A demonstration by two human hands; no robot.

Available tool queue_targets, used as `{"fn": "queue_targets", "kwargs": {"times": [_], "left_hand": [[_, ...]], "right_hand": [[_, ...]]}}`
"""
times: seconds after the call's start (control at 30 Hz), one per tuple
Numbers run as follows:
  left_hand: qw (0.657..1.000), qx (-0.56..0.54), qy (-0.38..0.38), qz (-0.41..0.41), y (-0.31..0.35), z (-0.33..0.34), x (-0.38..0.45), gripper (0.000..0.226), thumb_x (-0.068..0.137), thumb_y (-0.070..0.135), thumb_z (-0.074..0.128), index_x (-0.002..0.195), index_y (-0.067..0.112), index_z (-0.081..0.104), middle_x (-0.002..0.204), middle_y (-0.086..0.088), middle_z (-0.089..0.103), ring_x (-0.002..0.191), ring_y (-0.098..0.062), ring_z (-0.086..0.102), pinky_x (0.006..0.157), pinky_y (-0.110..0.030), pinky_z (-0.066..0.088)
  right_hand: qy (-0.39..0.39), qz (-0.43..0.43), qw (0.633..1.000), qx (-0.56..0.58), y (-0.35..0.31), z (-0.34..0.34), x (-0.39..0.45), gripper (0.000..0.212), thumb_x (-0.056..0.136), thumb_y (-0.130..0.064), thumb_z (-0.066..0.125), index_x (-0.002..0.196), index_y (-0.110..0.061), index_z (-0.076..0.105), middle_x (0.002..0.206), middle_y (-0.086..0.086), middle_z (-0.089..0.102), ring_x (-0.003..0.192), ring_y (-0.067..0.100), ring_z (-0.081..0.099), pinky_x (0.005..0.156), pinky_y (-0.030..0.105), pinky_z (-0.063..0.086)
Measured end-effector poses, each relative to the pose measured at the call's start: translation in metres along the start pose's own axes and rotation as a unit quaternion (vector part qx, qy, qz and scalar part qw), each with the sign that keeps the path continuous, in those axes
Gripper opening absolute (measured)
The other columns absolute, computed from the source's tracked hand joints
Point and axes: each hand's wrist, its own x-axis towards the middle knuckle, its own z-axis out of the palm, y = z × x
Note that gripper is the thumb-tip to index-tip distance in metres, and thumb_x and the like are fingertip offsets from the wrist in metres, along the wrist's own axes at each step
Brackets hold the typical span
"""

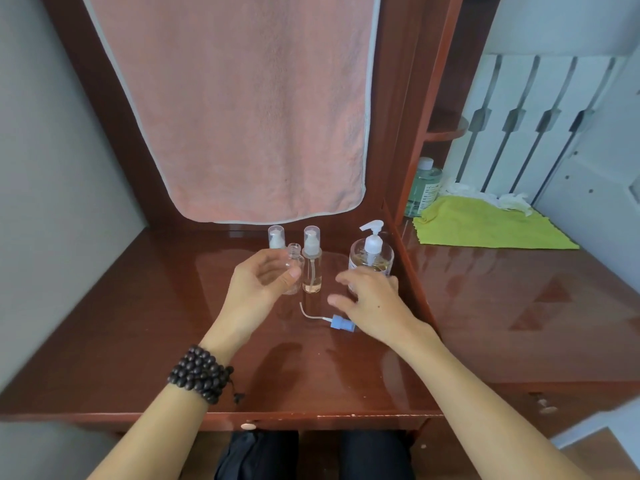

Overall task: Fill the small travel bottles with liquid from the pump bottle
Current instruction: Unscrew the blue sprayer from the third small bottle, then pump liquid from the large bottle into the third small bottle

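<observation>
Both forearms are reaching up from the bottom of the frame and meeting around the middle of the glossy reddish desk (173, 341). The left hand (258, 284), palm turned inward with a dark bead bracelet (201, 374) wrapped around the wrist, is gripping an uncapped clear travel bottle (293, 263) between thumb and curled fingers, holding it upright just left of center. The right hand (372, 299) is hovering palm down with fingers spread and relaxed, holding nothing, its fingertips just in front of the big pump bottle (372, 254) at center right; can't tell if they're touching it.

Under that hand a removed blue spray cap (341, 322) with its thin tube is lying flat on the desk. 2 more small bottles are standing behind: a capped spray bottle (311, 265) with some pale liquid dead center, and another capped bottle (276, 237) to its left.

A pink towel (235, 109) is hanging across the upper middle, and a green cloth (485, 225) is sitting on the right.
</observation>
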Motion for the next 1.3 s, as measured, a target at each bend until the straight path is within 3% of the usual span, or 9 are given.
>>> {"fn": "queue_targets", "kwargs": {"times": [0.1,0.23,0.37,0.5,0.8,1.1,1.3], "left_hand": [[0.996,0.084,0.005,0.016,0.007,0.018,0.01,0.027,0.083,0.027,0.078,0.108,0.023,0.069,0.098,0.007,0.074,0.09,0.0,0.07,0.08,-0.021,0.056],[0.985,0.167,-0.015,0.043,0.016,0.049,0.025,0.028,0.082,0.027,0.078,0.107,0.018,0.069,0.095,0.005,0.07,0.078,0.004,0.068,0.071,-0.008,0.051],[0.962,0.263,-0.018,0.066,0.015,0.075,0.045,0.034,0.083,0.035,0.076,0.108,0.013,0.07,0.095,0.0,0.071,0.089,-0.012,0.069,0.085,-0.033,0.058],[0.947,0.31,-0.019,0.087,0.015,0.092,0.055,0.031,0.083,0.032,0.074,0.098,0.005,0.068,0.085,-0.007,0.07,0.084,-0.021,0.066,0.079,-0.042,0.056],[0.921,0.347,-0.031,0.172,0.023,0.103,0.075,0.018,0.084,0.022,0.069,0.079,0.007,0.06,0.067,-0.003,0.058,0.065,-0.02,0.053,0.064,-0.035,0.045],[0.913,0.373,-0.033,0.164,0.017,0.111,0.082,0.014,0.084,0.011,0.064,0.073,0.005,0.057,0.062,-0.004,0.057,0.063,-0.022,0.054,0.06,-0.036,0.043],[0.898,0.407,-0.045,0.16,0.01,0.114,0.08,0.019,0.084,0.009,0.063,0.069,0.011,0.051,0.059,0.002,0.049,0.061,-0.02,0.049,0.059,-0.028,0.036]], "right_hand": [[0.139,-0.039,0.989,0.019,0.001,-0.024,0.009,0.017,0.091,-0.031,0.058,0.103,-0.023,0.068,0.1,-0.009,0.065,0.096,0.016,0.06,0.081,0.036,0.035],[0.211,-0.063,0.975,-0.005,0.019,-0.05,0.022,0.033,0.083,-0.011,0.052,0.111,-0.021,0.066,0.116,-0.008,0.063,0.105,0.018,0.055,0.081,0.039,0.039],[0.164,-0.066,0.983,-0.057,0.043,-0.058,0.032,0.05,0.081,-0.002,0.051,0.129,-0.018,0.058,0.136,-0.007,0.054,0.124,0.017,0.046,0.083,0.037,0.033],[0.12,-0.083,0.985,-0.089,0.057,-0.058,0.038,0.054,0.084,-0.005,0.05,0.136,-0.02,0.054,0.144,-0.008,0.049,0.131,0.012,0.042,0.085,0.036,0.029],[0.111,-0.141,0.979,-0.096,0.065,-0.06,0.043,0.052,0.083,-0.005,0.05,0.133,-0.017,0.058,0.142,-0.005,0.052,0.13,0.01,0.047,0.084,0.037,0.034],[0.132,-0.07,0.987,-0.06,0.059,-0.056,0.041,0.059,0.071,-0.018,0.045,0.126,-0.031,0.063,0.136,-0.016,0.055,0.119,-0.001,0.053,0.089,0.038,0.032],[0.111,-0.061,0.99,-0.063,0.064,-0.053,0.041,0.067,0.064,-0.003,0.049,0.124,-0.031,0.064,0.135,-0.015,0.056,0.111,0.006,0.061,0.091,0.043,0.034]]}}
